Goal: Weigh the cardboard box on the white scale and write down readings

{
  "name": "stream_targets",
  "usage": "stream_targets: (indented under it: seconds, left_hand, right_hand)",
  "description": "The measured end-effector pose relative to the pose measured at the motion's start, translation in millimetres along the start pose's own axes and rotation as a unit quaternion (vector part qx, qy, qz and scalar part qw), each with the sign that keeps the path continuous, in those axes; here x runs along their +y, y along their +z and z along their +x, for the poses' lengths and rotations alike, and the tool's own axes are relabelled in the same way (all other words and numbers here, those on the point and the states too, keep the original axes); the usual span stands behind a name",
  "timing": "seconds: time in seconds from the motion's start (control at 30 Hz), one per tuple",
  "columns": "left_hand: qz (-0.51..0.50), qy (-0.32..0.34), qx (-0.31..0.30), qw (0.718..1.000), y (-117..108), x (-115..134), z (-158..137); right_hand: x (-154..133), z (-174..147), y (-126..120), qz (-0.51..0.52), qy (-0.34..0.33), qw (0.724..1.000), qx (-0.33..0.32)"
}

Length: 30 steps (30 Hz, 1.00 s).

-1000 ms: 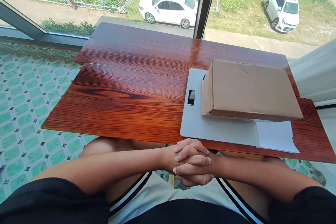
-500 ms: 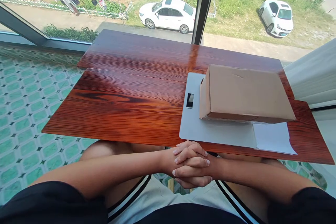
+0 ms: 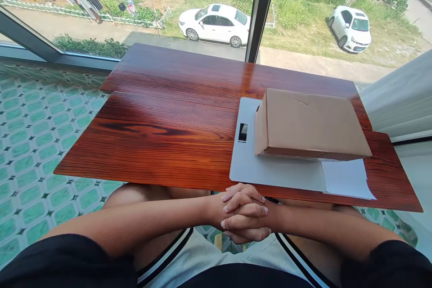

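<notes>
My left hand [image 3: 218, 209] and my right hand [image 3: 270, 212] are clasped together above my lap, fingers interlaced, just in front of the table's near edge. Each is closed around the other, and no object shows between them. On the table beyond them, a closed brown cardboard box [image 3: 313, 121] is nearest. It rests on a flat silver-grey slab [image 3: 245, 162] with a small dark rectangle at its left side; I cannot tell what the slab is. White paper sheets [image 3: 347, 180] stick out from under the box at the front right.
The reddish-brown wooden table [image 3: 151, 144] has a plank seam and stepped side edges. A window frame post [image 3: 259, 13] stands behind it, with two white cars outside. A pale curtain [image 3: 401, 99] hangs at the right. Green tiled floor [image 3: 30, 144] shows at the left.
The view has tilted slightly up and to the right, so the table and box appear a little lower and further left. My hands remain clasped.
</notes>
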<state>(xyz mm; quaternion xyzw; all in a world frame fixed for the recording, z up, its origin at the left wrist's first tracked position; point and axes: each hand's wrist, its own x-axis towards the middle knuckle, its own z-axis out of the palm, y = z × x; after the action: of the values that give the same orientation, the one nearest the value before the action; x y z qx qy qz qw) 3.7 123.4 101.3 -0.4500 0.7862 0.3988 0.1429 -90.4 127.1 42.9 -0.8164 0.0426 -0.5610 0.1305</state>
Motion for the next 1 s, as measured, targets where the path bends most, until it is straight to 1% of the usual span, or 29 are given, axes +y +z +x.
stream_targets:
  seconds: [0.13, 0.27, 0.37, 0.43, 0.47, 0.53, 0.57, 0.6, 0.63, 0.67, 0.7, 0.73, 0.77, 0.87, 0.9, 1.0]
  left_hand:
    - [-0.013, 0.05, 0.008, 0.999, -1.2, 11.8, 8.6]
    - [-0.024, 0.11, 0.012, 0.994, -0.4, 7.7, 2.9]
    - [-0.032, 0.153, 0.022, 0.988, -1.3, -5.8, 0.2]
    - [-0.038, 0.192, 0.031, 0.98, -2.3, -19.0, 3.7]
    - [-0.039, 0.224, 0.034, 0.973, -2.1, -26.2, 7.0]
    - [-0.031, 0.307, 0.049, 0.95, 1.0, -40.0, 15.0]
    - [-0.025, 0.348, 0.071, 0.934, 4.3, -46.1, 18.7]
    - [-0.02, 0.381, 0.107, 0.918, 8.4, -51.4, 21.6]
    - [-0.017, 0.401, 0.156, 0.903, 13.2, -55.6, 23.4]
    - [-0.015, 0.409, 0.205, 0.889, 18.0, -59.0, 24.1]
    - [-0.013, 0.411, 0.239, 0.88, 22.4, -61.3, 23.6]
    - [-0.011, 0.411, 0.249, 0.877, 25.9, -62.9, 22.1]
    - [-0.009, 0.411, 0.236, 0.88, 28.0, -63.7, 19.9]
    - [-0.011, 0.392, 0.139, 0.909, 26.4, -62.3, 11.8]
    - [-0.005, 0.383, 0.115, 0.917, 23.8, -60.8, 9.2]
    - [0.043, 0.373, 0.091, 0.922, 14.6, -54.3, 2.7]
  right_hand:
    - [0.2, 2.3, 4.0, -0.009, -0.015, 1.0, 0.026]
    - [0.0, 2.6, 5.9, -0.023, -0.015, 0.999, 0.039]
    - [-0.3, 1.5, 3.2, -0.016, -0.005, 1.0, 0.014]
    - [0.0, 0.8, 1.1, -0.011, 0.009, 1.0, -0.007]
    - [0.2, 0.6, 0.4, -0.01, 0.012, 1.0, -0.011]
    - [0.7, 0.6, -0.2, -0.01, 0.015, 1.0, -0.009]
    - [0.9, 0.9, -0.1, -0.01, 0.017, 1.0, -0.01]
    - [1.1, 1.4, 0.2, -0.01, 0.018, 1.0, -0.011]
    - [1.2, 1.9, 0.5, -0.009, 0.015, 1.0, -0.009]
    - [1.3, 2.6, 0.8, -0.01, 0.012, 1.0, -0.009]
    - [1.5, 3.3, 1.1, -0.011, 0.008, 1.0, -0.01]
    - [1.8, 3.9, 1.4, -0.011, 0.002, 1.0, -0.01]
    - [2.2, 4.3, 1.7, -0.011, -0.002, 1.0, -0.011]
    - [3.9, 4.7, 2.1, -0.01, -0.01, 1.0, -0.012]
    - [4.6, 4.5, 2.1, -0.009, -0.015, 1.0, -0.013]
    - [6.1, 4.1, 0.8, -0.008, -0.019, 1.0, -0.022]
